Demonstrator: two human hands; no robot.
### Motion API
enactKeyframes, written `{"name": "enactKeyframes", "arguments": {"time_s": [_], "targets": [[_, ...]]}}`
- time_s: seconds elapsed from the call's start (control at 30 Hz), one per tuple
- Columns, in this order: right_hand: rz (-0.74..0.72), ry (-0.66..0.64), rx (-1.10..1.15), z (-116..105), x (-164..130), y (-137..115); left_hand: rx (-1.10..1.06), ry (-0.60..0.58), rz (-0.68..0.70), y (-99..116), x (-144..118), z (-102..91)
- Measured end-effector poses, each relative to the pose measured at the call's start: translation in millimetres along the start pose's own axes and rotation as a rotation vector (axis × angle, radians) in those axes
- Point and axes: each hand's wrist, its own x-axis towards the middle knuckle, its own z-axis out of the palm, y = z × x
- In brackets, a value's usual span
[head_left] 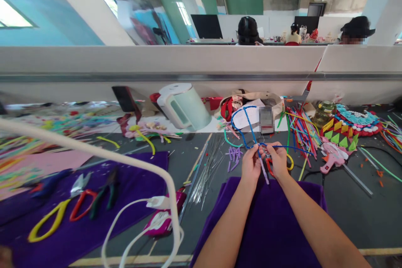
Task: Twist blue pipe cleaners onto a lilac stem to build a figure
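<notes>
My left hand (252, 164) pinches a blue pipe cleaner (249, 121) bent into a rounded loop with a strip down its middle. Close beside it, my right hand (277, 160) has its fingers closed on the same blue pipe cleaner, whose long end runs off to the right. A lilac stem (264, 171) hangs from the joint between both hands. Behind my right hand lie scissors with red and yellow handles (290, 161), partly hidden. Short purple pieces (234, 155) lie left of my hands. A purple cloth (279, 226) is under my forearms.
Left are a kettle (185, 106), metal wires (205, 167), a magenta power strip (160, 222) and scissors (56, 213) on another cloth. A white tube (125, 150) crosses in front. Right are a pink glue gun (333, 157), pipe cleaners (301, 132) and a jar (324, 113). People sit beyond the partition (157, 58).
</notes>
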Motion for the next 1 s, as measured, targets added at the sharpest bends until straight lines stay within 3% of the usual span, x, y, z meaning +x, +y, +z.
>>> {"name": "enactKeyframes", "arguments": {"time_s": [0.27,0.53,0.7,1.0], "targets": [[0.196,-0.100,0.246,-2.6,6.0,1.9,-0.013,-0.086,-0.159,4.5,-5.1,2.7],[0.308,-0.107,0.326,-10.2,10.0,-11.3,0.251,-0.271,-0.105,5.0,-4.1,-2.8],[0.280,-0.165,0.283,-13.9,10.6,-16.6,0.378,-0.278,-0.074,3.3,-7.4,-1.0],[0.223,-0.071,0.213,-18.0,14.8,-8.6,0.421,-0.200,-0.004,-4.0,-9.4,2.3]]}}
